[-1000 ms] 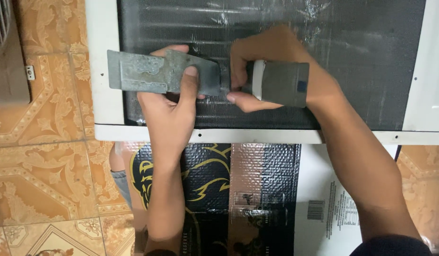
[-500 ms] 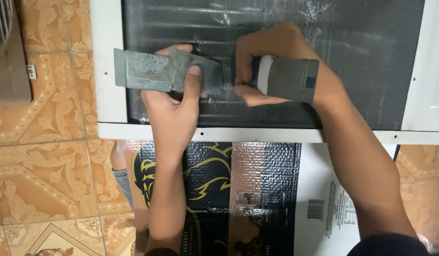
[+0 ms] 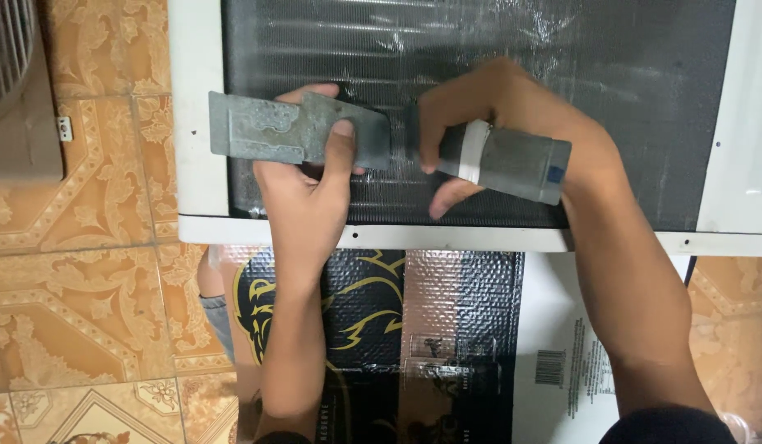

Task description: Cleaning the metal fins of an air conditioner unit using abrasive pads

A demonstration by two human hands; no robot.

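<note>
Grey, worn metal fills my grip: a flat, tarnished metal plate lies across the dark finned coil face of a white-framed appliance panel. My left hand comes up from below and clasps the plate, thumb pressed on its front near the right end, fingers curled behind it, so most of the plate juts out to the left of my hand, over the white frame edge. My right hand is closed around the grey cylindrical tool handle with a white band, which lies almost level and points left, its dark tip meeting the plate's right end just beside my left thumb. Under the white frame lies a black printed cardboard sheet with gold markings, and beyond it patterned orange floor tiles. A beige fan housing sits at the far left.
</note>
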